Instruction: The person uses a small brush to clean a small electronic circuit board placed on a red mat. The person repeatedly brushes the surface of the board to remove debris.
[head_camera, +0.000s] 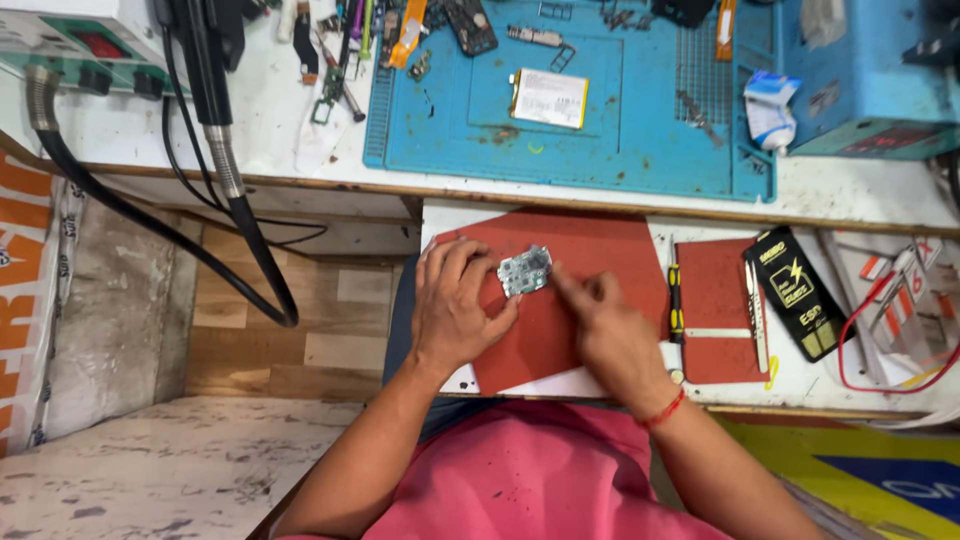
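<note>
A person in a pink shirt works at a cluttered repair table (300, 160); the left hand (455, 305) lies curled on a red mat (600, 250), fingertips pinning the left edge of a small pale circuit board (524, 271); the board sits between both hands, long axis roughly left to right, slightly tilted; the right hand (605, 325), holding nothing, points an extended forefinger at its right edge; a yellow-handled screwdriver (676, 300) lies just beyond.

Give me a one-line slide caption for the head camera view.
Left hand steadies a small circuit board on a red mat while the right hand points at its edge.
</note>
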